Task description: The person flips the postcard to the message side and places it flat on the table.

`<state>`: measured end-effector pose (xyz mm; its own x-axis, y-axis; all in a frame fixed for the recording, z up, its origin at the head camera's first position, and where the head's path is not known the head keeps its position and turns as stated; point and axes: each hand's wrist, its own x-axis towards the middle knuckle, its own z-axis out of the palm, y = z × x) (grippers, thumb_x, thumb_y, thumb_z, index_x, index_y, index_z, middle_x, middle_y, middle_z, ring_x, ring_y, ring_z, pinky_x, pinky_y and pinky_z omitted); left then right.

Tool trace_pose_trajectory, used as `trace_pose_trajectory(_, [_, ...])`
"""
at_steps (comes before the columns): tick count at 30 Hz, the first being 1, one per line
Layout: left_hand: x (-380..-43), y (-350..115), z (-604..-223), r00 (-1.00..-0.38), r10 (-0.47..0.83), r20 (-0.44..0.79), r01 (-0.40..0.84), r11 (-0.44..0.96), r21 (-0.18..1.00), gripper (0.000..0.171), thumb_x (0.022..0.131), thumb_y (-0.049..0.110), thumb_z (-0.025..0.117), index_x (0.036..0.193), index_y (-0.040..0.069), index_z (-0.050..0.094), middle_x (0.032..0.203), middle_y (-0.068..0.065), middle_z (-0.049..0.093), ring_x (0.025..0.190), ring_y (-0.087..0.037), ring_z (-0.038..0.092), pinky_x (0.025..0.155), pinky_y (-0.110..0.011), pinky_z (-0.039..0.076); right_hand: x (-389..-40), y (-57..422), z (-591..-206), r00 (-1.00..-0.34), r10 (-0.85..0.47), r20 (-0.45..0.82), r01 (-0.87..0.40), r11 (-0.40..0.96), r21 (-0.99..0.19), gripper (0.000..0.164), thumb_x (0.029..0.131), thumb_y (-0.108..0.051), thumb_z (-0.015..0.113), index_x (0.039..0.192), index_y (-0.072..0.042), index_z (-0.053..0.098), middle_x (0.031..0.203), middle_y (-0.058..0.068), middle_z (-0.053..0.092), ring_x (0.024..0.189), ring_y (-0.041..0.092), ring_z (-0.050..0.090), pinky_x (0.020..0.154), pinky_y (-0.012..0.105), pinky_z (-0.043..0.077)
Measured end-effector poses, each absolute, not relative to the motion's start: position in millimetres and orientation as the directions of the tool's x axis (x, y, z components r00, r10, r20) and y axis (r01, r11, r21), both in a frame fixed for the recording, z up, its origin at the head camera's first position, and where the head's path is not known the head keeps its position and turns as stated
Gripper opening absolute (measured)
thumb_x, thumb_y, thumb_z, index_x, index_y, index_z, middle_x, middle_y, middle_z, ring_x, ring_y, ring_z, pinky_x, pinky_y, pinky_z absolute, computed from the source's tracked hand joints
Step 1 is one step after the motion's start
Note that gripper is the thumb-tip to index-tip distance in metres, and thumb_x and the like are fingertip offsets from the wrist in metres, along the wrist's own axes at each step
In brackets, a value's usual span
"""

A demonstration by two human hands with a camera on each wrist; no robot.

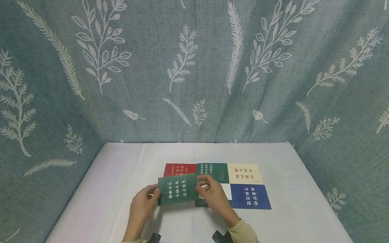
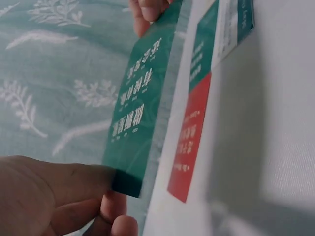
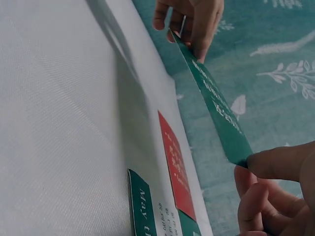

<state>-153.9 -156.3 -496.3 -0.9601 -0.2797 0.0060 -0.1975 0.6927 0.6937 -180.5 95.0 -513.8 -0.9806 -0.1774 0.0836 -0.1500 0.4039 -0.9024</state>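
A green card with white Chinese lettering is held up above the white table, tilted toward the head camera. My left hand pinches its left edge between thumb and fingers. At the opposite edge, my right hand pinches the card near its upper right corner. In the left wrist view the green card stands clear of the tabletop. Behind and below it lie a red card, partly covered from view, another green card, and a white card with a green band, mostly behind my right hand.
A cream card lies at the back right of the group, with a blue card in front of it. The white table meets a leaf-patterned curtain at its back and sides.
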Motion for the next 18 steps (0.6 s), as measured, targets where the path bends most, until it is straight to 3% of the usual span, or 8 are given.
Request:
trace_pose_trajectory(10, [-152, -153, -491, -0.957, -0.288, 0.010, -0.192, 0.662, 0.724, 0.027, 0.095, 0.028, 0.067, 0.112, 0.008, 0.072, 0.101, -0.004, 0.072, 0.091, -0.022, 0.065, 0.071, -0.037, 0.050, -183, 100, -515, -0.981, -0.167, 0.100, -0.161, 0.411, -0.897, 0.026, 0.097, -0.028, 0.067, 0.120, -0.014, 0.071, 0.104, -0.001, 0.070, 0.085, 0.012, 0.061, 0.070, 0.027, 0.051])
trace_pose_trajectory(18, [-147, -153, -485, -0.957, -0.286, 0.041, -0.164, 0.654, 0.738, 0.031, 0.100, 0.035, 0.063, 0.112, 0.008, 0.071, 0.105, -0.006, 0.071, 0.093, -0.023, 0.064, 0.079, -0.044, 0.052, -180, 100, -511, -0.966, -0.149, 0.211, -0.254, 0.405, -0.878, 0.021, 0.098, -0.032, 0.067, 0.111, -0.017, 0.073, 0.099, -0.007, 0.066, 0.085, 0.011, 0.058, 0.074, 0.027, 0.051])
